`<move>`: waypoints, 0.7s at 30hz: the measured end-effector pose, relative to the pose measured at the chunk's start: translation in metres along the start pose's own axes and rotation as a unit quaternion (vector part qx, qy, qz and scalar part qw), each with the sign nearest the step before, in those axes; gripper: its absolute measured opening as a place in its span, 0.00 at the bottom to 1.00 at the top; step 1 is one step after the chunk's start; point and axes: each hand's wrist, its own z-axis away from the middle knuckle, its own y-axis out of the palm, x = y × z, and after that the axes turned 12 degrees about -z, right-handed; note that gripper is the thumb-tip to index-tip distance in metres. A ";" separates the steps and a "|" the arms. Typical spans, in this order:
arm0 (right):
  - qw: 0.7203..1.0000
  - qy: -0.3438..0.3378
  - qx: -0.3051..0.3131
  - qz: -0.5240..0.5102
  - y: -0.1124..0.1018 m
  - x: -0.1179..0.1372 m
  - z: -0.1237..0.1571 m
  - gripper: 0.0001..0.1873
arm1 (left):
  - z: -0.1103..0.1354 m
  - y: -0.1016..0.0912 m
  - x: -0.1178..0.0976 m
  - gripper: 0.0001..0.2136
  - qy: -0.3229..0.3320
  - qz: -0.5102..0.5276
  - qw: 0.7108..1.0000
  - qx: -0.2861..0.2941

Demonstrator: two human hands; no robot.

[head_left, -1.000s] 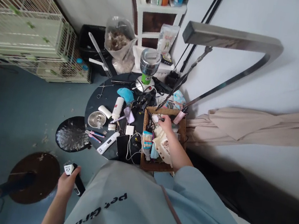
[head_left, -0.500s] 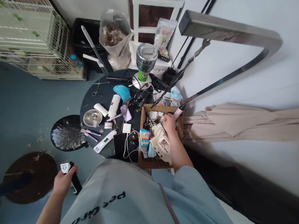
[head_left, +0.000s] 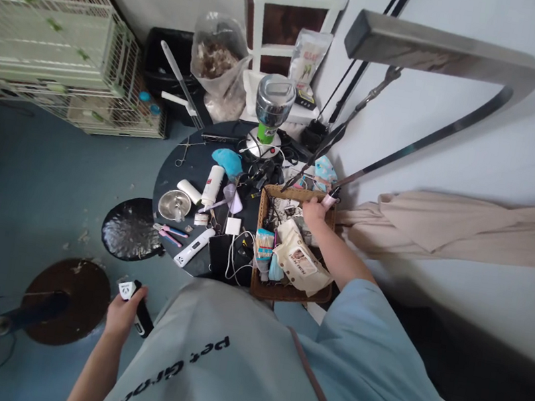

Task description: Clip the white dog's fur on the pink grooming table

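Note:
My left hand [head_left: 122,314], low on the left, is wrapped round a black-and-white hair clipper [head_left: 143,319], held out over the floor. My right hand [head_left: 314,213] reaches into the back of a brown wicker basket [head_left: 261,223]. Its fingers are curled and partly hidden, so what they hold, if anything, does not show. Right beside it a pink bottle with a black top [head_left: 330,200] stands in the back corner. Nearer me in the basket lie a cream pack of wipes [head_left: 299,264], a pack of cotton swabs [head_left: 264,243] and small comb-like pieces.
On the black round table [head_left: 184,171] are a steel bowl [head_left: 173,205], a white bottle [head_left: 213,185], a white clipper [head_left: 194,248], nail clippers [head_left: 171,233] and cables. A metal arm [head_left: 445,53] with a hanging strap juts over the basket. White cages [head_left: 63,49] stand left.
My right hand has moved off the wipes pack toward the basket's back edge, and the pack now lies more exposed. My left hand still holds the clipper. The view has shifted slightly.

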 end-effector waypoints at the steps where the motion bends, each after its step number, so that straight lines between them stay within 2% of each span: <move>1: 1.000 0.001 -0.024 -0.018 -0.001 -0.001 0.001 0.20 | -0.002 0.001 0.002 0.22 0.006 0.002 1.000 0.000; 5: 0.983 -0.005 -0.135 -0.125 -0.005 -0.005 0.004 0.16 | -0.010 0.003 0.012 0.24 0.016 0.006 1.000 -0.006; 8: 0.954 -0.040 -0.211 -0.210 -0.005 -0.001 0.016 0.16 | -0.013 0.004 0.015 0.26 0.008 -0.002 1.000 -0.004; 13: 0.888 -0.136 -0.315 -0.305 0.006 0.013 0.070 0.09 | -0.012 0.007 0.014 0.25 -0.001 -0.001 1.000 0.000; 15: 0.853 -0.205 -0.368 -0.310 0.006 0.019 0.096 0.07 | -0.011 0.007 0.012 0.24 0.006 0.008 1.000 0.003; 18: 0.768 -0.335 -0.472 -0.273 -0.003 0.028 0.126 0.09 | -0.011 0.006 0.010 0.25 0.009 0.003 1.000 -0.002; 19: 0.741 -0.368 -0.501 -0.256 -0.008 0.032 0.134 0.10 | -0.012 0.006 0.009 0.25 0.008 -0.003 1.000 -0.005; 21: 0.708 -0.402 -0.533 -0.231 -0.017 0.038 0.144 0.12 | -0.012 0.005 0.008 0.25 0.011 -0.011 1.000 -0.007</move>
